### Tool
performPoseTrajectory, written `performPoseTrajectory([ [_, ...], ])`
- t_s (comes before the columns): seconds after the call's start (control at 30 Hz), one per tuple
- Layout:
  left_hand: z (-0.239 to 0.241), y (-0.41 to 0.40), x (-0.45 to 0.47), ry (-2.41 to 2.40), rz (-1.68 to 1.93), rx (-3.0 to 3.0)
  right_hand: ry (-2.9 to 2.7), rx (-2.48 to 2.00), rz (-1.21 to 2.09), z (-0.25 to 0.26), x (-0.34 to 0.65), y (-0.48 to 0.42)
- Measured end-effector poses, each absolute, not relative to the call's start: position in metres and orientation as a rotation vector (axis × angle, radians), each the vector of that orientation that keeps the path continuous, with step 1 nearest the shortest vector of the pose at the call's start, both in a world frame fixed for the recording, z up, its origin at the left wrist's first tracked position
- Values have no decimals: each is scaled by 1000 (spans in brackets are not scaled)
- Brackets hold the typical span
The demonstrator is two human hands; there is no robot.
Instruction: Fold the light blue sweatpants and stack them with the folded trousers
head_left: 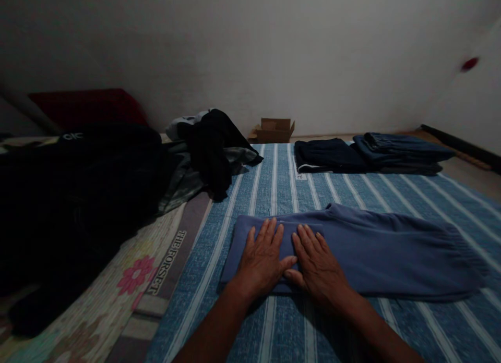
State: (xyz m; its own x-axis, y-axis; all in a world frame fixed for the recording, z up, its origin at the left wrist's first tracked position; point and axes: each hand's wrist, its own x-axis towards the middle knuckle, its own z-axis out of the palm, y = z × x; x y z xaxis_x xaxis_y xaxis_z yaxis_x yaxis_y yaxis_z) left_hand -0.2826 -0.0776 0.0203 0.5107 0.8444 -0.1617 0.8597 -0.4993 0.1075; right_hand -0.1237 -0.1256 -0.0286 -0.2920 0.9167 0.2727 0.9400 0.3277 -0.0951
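Note:
Blue-purple trousers point(376, 253) lie lengthwise across the striped bed cover, with one end folded over at the left and a gathered, elastic-looking end at the right. My left hand point(264, 256) rests flat on the folded left part, fingers stretched out. Beside it my right hand point(315, 256) also lies flat on the cloth, its fingers extended and close together. The two thumbs nearly meet. Neither hand grips the fabric; both press on its top.
A dark pile of clothes point(86, 196) fills the left side, with a black garment point(213, 149) at its edge. Folded dark clothes point(329, 154) and stacked jeans point(403, 149) sit at the back right. An open cardboard box point(275, 131) stands by the wall.

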Motion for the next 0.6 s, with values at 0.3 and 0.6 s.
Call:
performPoseTrajectory([
  [0.3,15,-78,-286,1437,-51,2560,-2300,-1696,-135,-30,-125,-128],
  [0.6,11,-76,-286,1430,-19,2551,-2216,-1759,-185,-33,-124,-131],
])
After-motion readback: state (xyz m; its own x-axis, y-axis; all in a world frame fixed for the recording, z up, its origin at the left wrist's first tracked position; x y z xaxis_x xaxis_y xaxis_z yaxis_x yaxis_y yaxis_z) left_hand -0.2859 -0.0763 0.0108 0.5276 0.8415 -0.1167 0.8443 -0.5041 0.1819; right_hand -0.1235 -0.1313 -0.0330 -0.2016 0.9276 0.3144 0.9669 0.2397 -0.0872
